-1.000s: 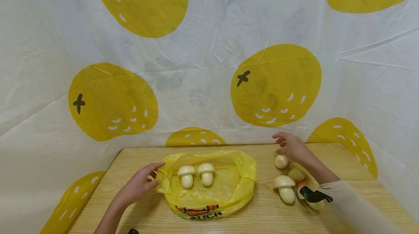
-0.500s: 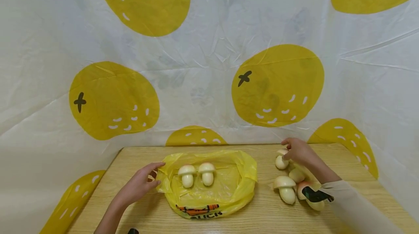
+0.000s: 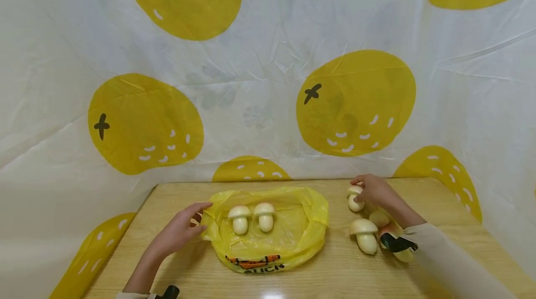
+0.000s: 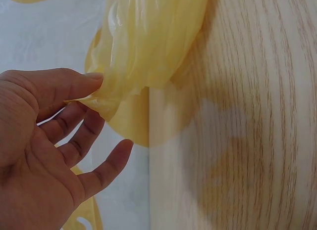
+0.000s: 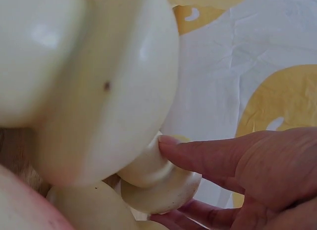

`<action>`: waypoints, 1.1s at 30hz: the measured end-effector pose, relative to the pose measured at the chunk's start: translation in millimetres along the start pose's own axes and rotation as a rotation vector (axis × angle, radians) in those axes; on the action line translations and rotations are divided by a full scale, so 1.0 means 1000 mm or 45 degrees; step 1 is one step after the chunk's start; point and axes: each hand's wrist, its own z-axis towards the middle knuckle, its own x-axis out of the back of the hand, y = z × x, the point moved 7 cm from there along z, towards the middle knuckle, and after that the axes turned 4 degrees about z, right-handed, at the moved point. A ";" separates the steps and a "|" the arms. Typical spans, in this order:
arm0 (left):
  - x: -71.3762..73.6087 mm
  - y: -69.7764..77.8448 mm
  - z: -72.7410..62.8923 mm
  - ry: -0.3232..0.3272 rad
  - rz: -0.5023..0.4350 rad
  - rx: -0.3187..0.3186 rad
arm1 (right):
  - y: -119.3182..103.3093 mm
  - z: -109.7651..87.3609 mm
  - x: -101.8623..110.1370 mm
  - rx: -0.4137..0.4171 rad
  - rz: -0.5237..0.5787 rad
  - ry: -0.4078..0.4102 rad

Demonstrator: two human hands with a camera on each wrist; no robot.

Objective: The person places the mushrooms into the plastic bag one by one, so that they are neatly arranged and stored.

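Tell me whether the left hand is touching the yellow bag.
Touching: the left wrist view shows the left hand pinching the gathered edge of the yellow bag between thumb and fingers.

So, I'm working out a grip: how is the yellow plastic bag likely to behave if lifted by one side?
The yellow plastic bag will probably fold floppily, since it is creased and bunches at the left fingers. It is likely light, looking thin and translucent. The two glossy cream mushroom-shaped pieces inside may slide or roll as it tilts.
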 end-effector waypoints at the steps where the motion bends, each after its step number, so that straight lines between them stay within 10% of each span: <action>1: 0.000 0.000 0.000 -0.002 -0.003 0.002 | -0.001 0.001 0.000 0.004 -0.006 -0.007; 33: 0.002 0.000 0.000 -0.016 -0.005 0.021 | -0.018 -0.001 -0.018 0.059 0.205 -0.204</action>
